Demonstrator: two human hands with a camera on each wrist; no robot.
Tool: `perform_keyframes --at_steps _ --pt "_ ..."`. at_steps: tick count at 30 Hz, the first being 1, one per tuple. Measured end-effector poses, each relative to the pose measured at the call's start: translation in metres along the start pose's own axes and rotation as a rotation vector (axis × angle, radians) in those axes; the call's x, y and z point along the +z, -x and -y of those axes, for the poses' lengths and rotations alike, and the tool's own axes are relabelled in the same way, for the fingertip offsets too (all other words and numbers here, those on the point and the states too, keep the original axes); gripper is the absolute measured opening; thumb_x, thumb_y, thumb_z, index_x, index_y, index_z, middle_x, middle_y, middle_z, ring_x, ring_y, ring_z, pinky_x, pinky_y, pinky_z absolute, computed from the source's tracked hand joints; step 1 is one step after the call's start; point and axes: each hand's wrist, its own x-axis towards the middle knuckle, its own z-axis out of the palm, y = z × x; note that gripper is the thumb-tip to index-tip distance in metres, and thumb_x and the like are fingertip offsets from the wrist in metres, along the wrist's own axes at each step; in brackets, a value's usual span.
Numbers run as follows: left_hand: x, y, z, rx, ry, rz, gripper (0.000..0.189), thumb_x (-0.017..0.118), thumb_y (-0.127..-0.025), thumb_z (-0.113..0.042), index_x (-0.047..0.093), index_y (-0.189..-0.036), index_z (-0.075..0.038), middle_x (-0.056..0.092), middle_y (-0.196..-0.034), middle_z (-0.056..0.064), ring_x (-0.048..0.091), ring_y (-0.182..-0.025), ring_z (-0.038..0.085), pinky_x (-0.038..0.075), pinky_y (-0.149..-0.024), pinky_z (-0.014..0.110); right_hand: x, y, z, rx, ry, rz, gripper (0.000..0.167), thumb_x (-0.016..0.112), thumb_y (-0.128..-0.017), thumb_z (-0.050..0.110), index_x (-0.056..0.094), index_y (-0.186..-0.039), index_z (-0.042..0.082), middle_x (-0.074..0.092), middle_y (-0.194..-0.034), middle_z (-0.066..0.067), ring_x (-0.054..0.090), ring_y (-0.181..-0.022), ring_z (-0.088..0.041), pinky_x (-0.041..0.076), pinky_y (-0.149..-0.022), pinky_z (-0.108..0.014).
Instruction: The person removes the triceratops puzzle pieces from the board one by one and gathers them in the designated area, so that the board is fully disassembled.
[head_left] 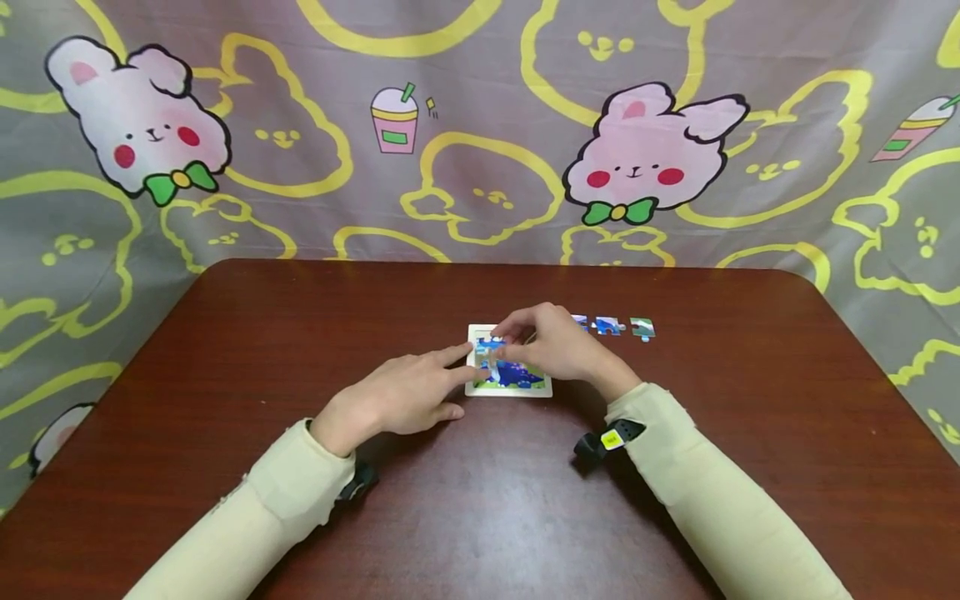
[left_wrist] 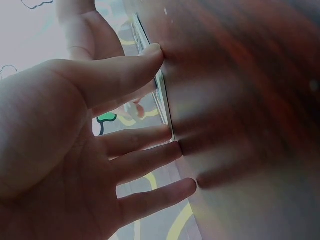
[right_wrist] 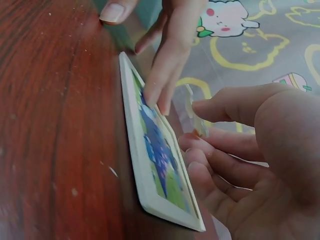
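A small jigsaw puzzle in a white-rimmed tray (head_left: pixel 516 394) lies on the table, its picture partly filled with blue, purple and green pieces. My left hand (head_left: pixel 408 392) reaches in from the left with straight, spread fingers. Its index fingertip rests on the puzzle in the right wrist view. Above the tray, my right hand (head_left: pixel 557 343) pinches a puzzle piece (right_wrist: pixel 200 126) between thumb and fingers. That piece is tilted on edge and apart from the tray. The right hand hides part of the puzzle in the head view.
Beyond the right hand, loose puzzle pieces (head_left: pixel 607 326) lie in a row on the brown table (head_left: pixel 480 500); one is partly covered by that hand. A patterned curtain (head_left: pixel 480 108) hangs behind the table's far edge. Each wrist carries a black strapped device (head_left: pixel 600 444).
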Motion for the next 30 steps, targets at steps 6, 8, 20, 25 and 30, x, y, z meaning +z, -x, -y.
perform_keyframes --at_steps 6,8,20,25,30 --pt "0.001 0.000 -0.001 -0.015 0.009 0.006 0.056 0.071 -0.104 -0.032 0.054 -0.157 -0.025 0.036 -0.172 0.018 0.060 -0.140 0.038 0.056 -0.105 0.055 -0.012 0.010 -0.002 0.044 -0.004 -0.051 0.027 0.081 -0.095 0.025 0.080 -0.119 0.013 0.075 -0.100 -0.004 0.067 -0.090 -0.022 0.056 -0.077 -0.033" --pt "0.001 0.000 -0.001 -0.017 0.010 0.007 0.056 0.071 -0.103 -0.032 0.054 -0.157 -0.025 0.036 -0.172 0.018 0.060 -0.141 0.038 0.055 -0.106 0.055 -0.017 0.013 -0.006 0.050 0.012 -0.076 0.027 0.081 -0.095 0.026 0.080 -0.119 0.014 0.074 -0.101 -0.004 0.065 -0.090 -0.023 0.055 -0.077 -0.034" --pt "0.001 0.000 -0.002 -0.018 0.006 -0.002 0.056 0.071 -0.103 -0.031 0.055 -0.156 -0.025 0.037 -0.171 0.018 0.060 -0.141 0.039 0.055 -0.107 0.055 -0.042 0.039 -0.030 0.130 0.089 -0.164 0.029 0.081 -0.094 0.020 0.080 -0.121 0.011 0.071 -0.102 -0.007 0.060 -0.093 -0.024 0.050 -0.073 -0.033" --pt "0.001 0.000 -0.002 -0.018 0.008 -0.005 0.056 0.071 -0.103 -0.031 0.055 -0.156 -0.025 0.037 -0.171 0.018 0.060 -0.141 0.039 0.055 -0.107 0.054 -0.047 0.050 -0.038 0.169 0.091 -0.156 0.032 0.082 -0.094 0.022 0.079 -0.122 0.008 0.072 -0.101 -0.009 0.060 -0.091 -0.025 0.051 -0.070 -0.031" --pt "0.001 0.001 -0.002 -0.022 0.011 -0.005 0.056 0.071 -0.103 -0.031 0.055 -0.156 -0.025 0.037 -0.171 0.018 0.060 -0.141 0.039 0.055 -0.108 0.055 -0.050 0.057 -0.042 0.187 0.108 -0.152 0.029 0.082 -0.094 0.022 0.079 -0.119 0.008 0.071 -0.097 -0.009 0.059 -0.089 -0.024 0.049 -0.067 -0.030"
